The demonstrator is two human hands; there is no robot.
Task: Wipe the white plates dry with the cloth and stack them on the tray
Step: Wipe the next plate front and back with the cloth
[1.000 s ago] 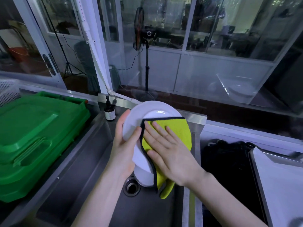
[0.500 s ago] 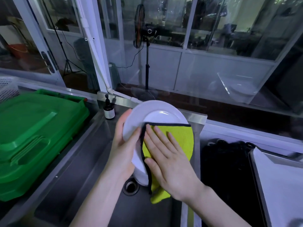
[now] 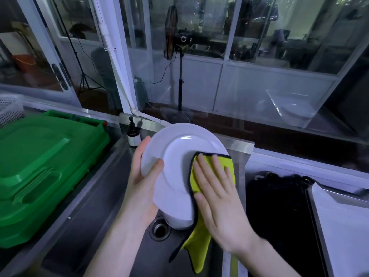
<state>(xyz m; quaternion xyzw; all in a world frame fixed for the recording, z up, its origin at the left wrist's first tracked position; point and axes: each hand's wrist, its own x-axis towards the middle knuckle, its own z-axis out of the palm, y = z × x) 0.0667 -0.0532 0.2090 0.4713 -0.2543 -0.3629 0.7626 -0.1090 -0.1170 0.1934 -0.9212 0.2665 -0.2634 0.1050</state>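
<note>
I hold a white plate point(image 3: 179, 154) tilted up over the steel sink point(image 3: 83, 226). My left hand point(image 3: 143, 188) grips its left rim, thumb on the face. My right hand point(image 3: 217, 194) lies flat on a yellow-green cloth point(image 3: 199, 242) with a dark edge, pressing it against the plate's lower right part. The cloth's loose end hangs down below the plate. More white crockery point(image 3: 175, 222) shows just under the plate, mostly hidden. A metal tray point(image 3: 339, 226) with a pale surface sits at the far right.
A green plastic crate lid point(image 3: 40, 160) fills the left. A small dark pump bottle point(image 3: 133, 134) stands at the sink's back corner. The drain point(image 3: 159, 229) lies below my hands. A dark bag point(image 3: 279, 206) lies between sink and tray. Glass panels rise behind.
My right hand and the cloth have slid to the right and lower on the plate, uncovering more of its centre. My left hand keeps its grip on the rim.
</note>
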